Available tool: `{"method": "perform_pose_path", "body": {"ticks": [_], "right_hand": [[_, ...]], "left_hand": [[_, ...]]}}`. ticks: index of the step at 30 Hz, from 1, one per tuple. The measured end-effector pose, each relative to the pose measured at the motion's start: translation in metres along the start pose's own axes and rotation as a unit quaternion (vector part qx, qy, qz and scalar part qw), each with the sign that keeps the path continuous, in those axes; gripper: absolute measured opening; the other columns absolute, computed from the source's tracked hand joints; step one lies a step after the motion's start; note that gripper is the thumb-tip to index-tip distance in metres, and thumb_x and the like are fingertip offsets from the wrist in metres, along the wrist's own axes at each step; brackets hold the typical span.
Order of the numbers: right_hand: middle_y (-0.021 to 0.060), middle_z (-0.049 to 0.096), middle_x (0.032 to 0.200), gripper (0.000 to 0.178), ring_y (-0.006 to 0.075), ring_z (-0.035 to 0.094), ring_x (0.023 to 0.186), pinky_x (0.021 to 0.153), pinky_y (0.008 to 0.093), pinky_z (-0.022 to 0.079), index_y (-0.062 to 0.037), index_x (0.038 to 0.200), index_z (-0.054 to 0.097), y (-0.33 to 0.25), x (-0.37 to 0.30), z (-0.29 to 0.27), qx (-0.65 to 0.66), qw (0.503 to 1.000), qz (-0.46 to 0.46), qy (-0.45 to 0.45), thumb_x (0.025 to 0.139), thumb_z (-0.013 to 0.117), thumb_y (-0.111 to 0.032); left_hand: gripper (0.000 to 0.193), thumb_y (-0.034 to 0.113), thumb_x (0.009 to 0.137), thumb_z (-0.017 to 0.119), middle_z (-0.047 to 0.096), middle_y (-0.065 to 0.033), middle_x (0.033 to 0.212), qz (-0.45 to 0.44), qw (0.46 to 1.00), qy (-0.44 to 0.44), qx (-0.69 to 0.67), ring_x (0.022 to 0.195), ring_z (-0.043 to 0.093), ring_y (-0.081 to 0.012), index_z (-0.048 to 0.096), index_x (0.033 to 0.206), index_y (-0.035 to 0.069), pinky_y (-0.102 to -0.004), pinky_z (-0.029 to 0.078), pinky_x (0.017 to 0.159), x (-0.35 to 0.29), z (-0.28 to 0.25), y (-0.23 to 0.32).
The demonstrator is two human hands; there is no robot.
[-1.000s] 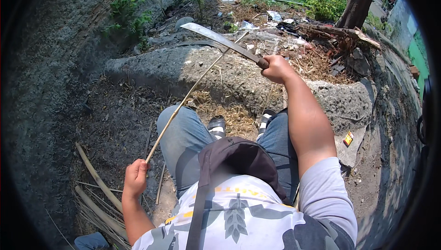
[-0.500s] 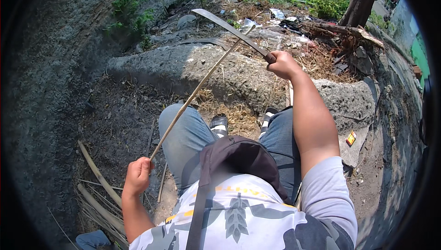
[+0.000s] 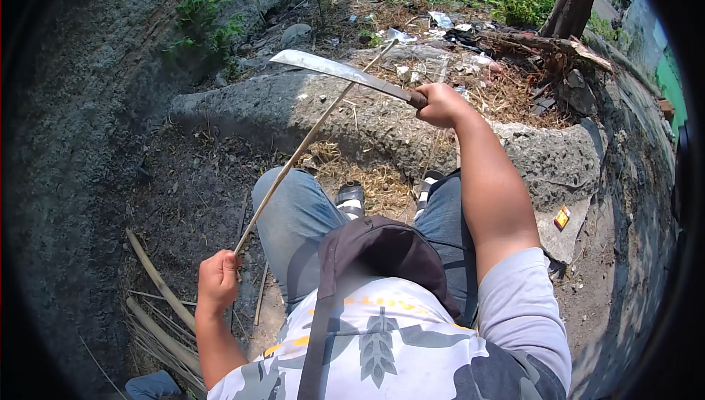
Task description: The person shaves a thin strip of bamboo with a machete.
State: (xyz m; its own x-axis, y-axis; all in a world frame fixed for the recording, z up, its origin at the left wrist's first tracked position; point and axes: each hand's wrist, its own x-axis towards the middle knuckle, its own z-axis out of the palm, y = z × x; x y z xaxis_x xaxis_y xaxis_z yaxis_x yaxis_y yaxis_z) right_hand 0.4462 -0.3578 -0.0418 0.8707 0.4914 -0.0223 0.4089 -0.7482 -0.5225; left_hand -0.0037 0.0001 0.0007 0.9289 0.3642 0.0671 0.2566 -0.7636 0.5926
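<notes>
My left hand [image 3: 218, 280] is closed round the lower end of a long, thin, pale stick [image 3: 294, 161], which slants up and away to the right across my left knee. In my right hand [image 3: 443, 105] is the dark handle of a machete [image 3: 334, 69]. Its long, slightly curved blade points left and crosses the stick near the stick's far end. Blade and stick appear to touch there, though which part of the edge meets the wood I cannot tell.
A rough concrete ledge [image 3: 360, 124] runs across in front of my feet. Palm stalks [image 3: 158, 275] lie at the lower left beside a rough wall [image 3: 81, 143]. Litter and dry straw surround a tree trunk [image 3: 576, 0]. A small yellow-red packet [image 3: 562, 217] lies on the right.
My right hand has shifted slightly left and the machete has turned flatter, its tip now lower and farther left. The stick's far end has moved a little left; my left hand barely moved.
</notes>
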Motion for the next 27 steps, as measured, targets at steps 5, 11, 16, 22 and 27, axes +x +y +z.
{"method": "perform_pose_path", "body": {"ticks": [5, 11, 16, 22, 27], "right_hand": [[0.017, 0.075, 0.092, 0.033, 0.031, 0.072, 0.087, 0.082, 0.0411, 0.055, -0.0073, 0.106, 0.074, 0.036, 0.006, 0.002, 0.1, 0.992, 0.075, -0.012, 0.075, 0.071, -0.019], [0.017, 0.075, 0.1, 0.023, 0.038, 0.071, 0.1, 0.087, 0.0472, 0.055, -0.0093, 0.101, 0.073, -0.025, -0.012, 0.002, -0.042, 0.998, -0.035, -0.043, 0.081, 0.071, -0.021], [0.0147, 0.074, 0.099, 0.02, 0.0363, 0.071, 0.099, 0.086, 0.0494, 0.056, -0.0133, 0.099, 0.072, -0.052, -0.017, 0.004, -0.129, 0.983, -0.122, -0.042, 0.082, 0.072, -0.022], [0.0133, 0.074, 0.086, 0.034, 0.0277, 0.071, 0.08, 0.073, 0.0412, 0.054, -0.0055, 0.1, 0.071, 0.038, 0.005, 0.003, 0.039, 0.994, 0.069, 0.079, 0.078, 0.082, -0.028], [0.0153, 0.075, 0.091, 0.039, 0.0271, 0.072, 0.082, 0.077, 0.0403, 0.055, -0.0028, 0.102, 0.072, 0.076, 0.019, 0.013, 0.128, 0.972, 0.187, 0.054, 0.074, 0.08, -0.029]], "left_hand": [[0.039, 0.03, 0.109, 0.054, 0.054, -0.0063, 0.062, -0.04, 0.999, -0.018, -0.023, 0.057, 0.05, -0.016, 0.063, 0.085, 0.0, -0.0337, 0.042, 0.056, -0.012, 0.004, -0.002], [0.036, 0.032, 0.106, 0.062, 0.052, -0.0029, 0.063, -0.071, 0.991, -0.076, -0.084, 0.06, 0.047, -0.0113, 0.065, 0.091, -0.001, -0.0322, 0.041, 0.056, -0.004, 0.022, 0.002], [0.035, 0.031, 0.106, 0.064, 0.052, 0.0008, 0.066, -0.084, 0.985, -0.091, -0.118, 0.063, 0.044, -0.0078, 0.065, 0.092, -0.001, -0.0295, 0.039, 0.055, -0.002, 0.02, 0.006], [0.037, 0.034, 0.106, 0.064, 0.051, 0.0063, 0.067, -0.103, 0.988, -0.078, -0.09, 0.062, 0.042, -0.0049, 0.064, 0.086, 0.004, -0.0257, 0.035, 0.055, -0.02, -0.012, -0.021], [0.042, 0.041, 0.108, 0.058, 0.05, 0.0066, 0.067, -0.104, 0.973, -0.003, -0.208, 0.061, 0.043, -0.0047, 0.062, 0.085, 0.005, -0.024, 0.034, 0.055, -0.029, -0.002, -0.049]]}}
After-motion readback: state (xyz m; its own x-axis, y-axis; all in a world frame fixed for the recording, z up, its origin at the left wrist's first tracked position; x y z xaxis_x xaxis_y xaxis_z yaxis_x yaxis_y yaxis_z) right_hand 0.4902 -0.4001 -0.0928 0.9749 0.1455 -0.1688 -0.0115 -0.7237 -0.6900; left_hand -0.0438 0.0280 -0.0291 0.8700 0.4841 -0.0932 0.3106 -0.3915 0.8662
